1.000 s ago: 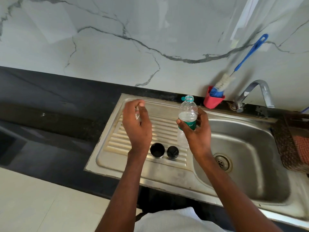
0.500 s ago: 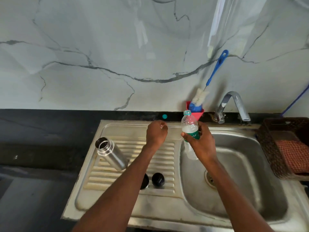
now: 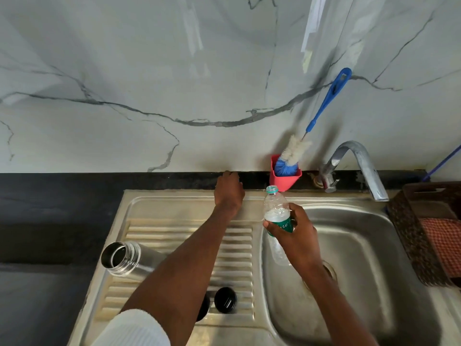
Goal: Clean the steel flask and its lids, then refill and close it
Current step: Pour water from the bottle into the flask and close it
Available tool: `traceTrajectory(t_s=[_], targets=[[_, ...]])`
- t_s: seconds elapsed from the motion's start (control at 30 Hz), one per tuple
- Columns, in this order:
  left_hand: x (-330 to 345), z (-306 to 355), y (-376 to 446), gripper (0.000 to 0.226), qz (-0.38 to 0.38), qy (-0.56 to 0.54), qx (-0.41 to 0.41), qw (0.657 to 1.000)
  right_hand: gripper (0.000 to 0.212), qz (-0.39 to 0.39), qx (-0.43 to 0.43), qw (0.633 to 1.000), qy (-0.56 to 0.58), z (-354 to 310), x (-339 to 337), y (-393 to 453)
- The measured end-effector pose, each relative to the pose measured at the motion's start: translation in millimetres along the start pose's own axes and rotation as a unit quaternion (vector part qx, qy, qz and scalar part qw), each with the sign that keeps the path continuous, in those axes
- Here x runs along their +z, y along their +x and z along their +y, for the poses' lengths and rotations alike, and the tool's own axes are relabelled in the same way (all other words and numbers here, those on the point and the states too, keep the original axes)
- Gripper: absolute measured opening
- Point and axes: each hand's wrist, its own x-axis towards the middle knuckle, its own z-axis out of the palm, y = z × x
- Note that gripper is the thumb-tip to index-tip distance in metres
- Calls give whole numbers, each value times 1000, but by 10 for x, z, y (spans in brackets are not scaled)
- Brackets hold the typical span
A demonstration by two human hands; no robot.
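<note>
At sink's back edge, left hand (image 3: 229, 189) curled, fingertips on the worktop (image 3: 74, 196), contents not visible. Right hand (image 3: 295, 229) grips uncapped plastic bottle (image 3: 277, 208), near-upright. Steel flask (image 3: 124, 258) on drainboard (image 3: 237, 245), open mouth toward upper left

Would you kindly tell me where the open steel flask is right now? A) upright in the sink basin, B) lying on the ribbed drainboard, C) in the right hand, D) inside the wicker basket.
B: the steel flask lies capless on the ribbed drainboard, while the right hand holds a plastic water bottle.
</note>
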Motion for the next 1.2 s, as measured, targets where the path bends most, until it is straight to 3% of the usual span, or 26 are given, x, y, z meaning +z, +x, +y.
traceTrajectory(t_s=[0.23, 0.3, 0.37, 0.43, 0.53, 0.67, 0.73, 1.0, 1.07, 1.2], targets=[[-19, -21, 75, 17, 15, 16, -7, 1000, 63, -6, 12, 1000, -28, -3, 21, 4], [-60, -4, 10, 16, 34, -55, -34, 997, 63, -6, 9, 999, -31, -37, -3, -11], [-106, 43, -126, 11, 48, -193, -94, 975, 65, -6, 5, 1000, -27, -67, -34, -32], [-180, 125, -364, 7, 37, -374, -167, 911, 66, 1, -1, 1000, -26, -77, -83, -85], [-378, 256, -843, 7, -9, -603, -225, 765, 65, 5, -18, 999, -34, -90, -167, -186], [-646, 342, -1432, 20, -65, -730, -241, 637, 72, -7, -71, 987, -145, -84, -327, -438], [-734, 381, -1639, 22, -80, -762, -235, 598, 72, -6, -99, 974, -205, -84, -391, -590], [-870, 626, -2175, 27, -92, -755, -209, 614, 71, -10, -129, 963, -234, -146, -541, -922], [-862, 674, -2248, 33, -81, -741, -198, 636, 72, -10, -136, 964, -228, -161, -621, -954], [-869, 711, -2339, 15, -63, -693, -163, 699, 72, -2, -162, 957, -241, -165, -774, -976]])
